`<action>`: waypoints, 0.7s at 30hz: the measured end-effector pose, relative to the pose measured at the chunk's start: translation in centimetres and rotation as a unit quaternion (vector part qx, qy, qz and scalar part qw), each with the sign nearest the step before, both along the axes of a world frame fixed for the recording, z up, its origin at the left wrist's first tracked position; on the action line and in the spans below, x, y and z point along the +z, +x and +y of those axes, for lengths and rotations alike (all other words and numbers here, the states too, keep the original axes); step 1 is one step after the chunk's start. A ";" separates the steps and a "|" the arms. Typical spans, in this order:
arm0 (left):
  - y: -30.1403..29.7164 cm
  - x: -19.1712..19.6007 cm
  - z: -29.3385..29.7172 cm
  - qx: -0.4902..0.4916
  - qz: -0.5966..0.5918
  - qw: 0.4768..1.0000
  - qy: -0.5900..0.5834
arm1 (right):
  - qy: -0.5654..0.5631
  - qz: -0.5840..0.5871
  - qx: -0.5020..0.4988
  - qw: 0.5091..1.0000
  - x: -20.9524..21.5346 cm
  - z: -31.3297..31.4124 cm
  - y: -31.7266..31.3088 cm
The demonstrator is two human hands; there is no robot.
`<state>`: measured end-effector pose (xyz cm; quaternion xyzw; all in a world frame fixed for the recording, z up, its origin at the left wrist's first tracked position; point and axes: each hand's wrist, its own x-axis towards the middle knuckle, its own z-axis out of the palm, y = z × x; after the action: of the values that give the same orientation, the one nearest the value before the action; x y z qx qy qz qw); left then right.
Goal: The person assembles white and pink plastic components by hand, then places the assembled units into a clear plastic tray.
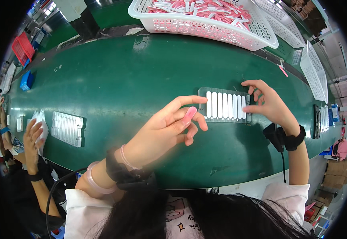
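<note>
Two fingers and the thumb of the left hand (169, 127) pinch a pink stick (188, 114) just left of the tray (225, 91) on the green belt (141, 75). The right hand (267, 104) rests half-open on the tray's right end, fingertips touching it, holding nothing. White sticks (225, 105) fill the tray's slots.
</note>
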<state>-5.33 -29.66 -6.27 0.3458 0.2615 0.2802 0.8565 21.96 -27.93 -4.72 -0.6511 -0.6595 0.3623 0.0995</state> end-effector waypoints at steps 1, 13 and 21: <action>0.0 0.1 0.0 0.001 -0.004 1.000 -0.013 | 0.030 0.018 0.039 0.999 0.1 -0.5 0.0; -0.4 -3.0 -0.7 -0.138 -0.138 0.980 0.032 | 0.139 0.042 0.145 0.979 0.6 1.5 -7.2; -0.6 -2.9 -1.4 -0.286 -0.045 0.948 0.135 | 0.316 -0.005 0.298 0.901 -2.4 9.6 -23.6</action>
<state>-5.95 -31.06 -9.13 0.5055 0.0724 0.0716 0.8568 -1.69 -18.28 -7.11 -0.3602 -0.9030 0.1447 0.1839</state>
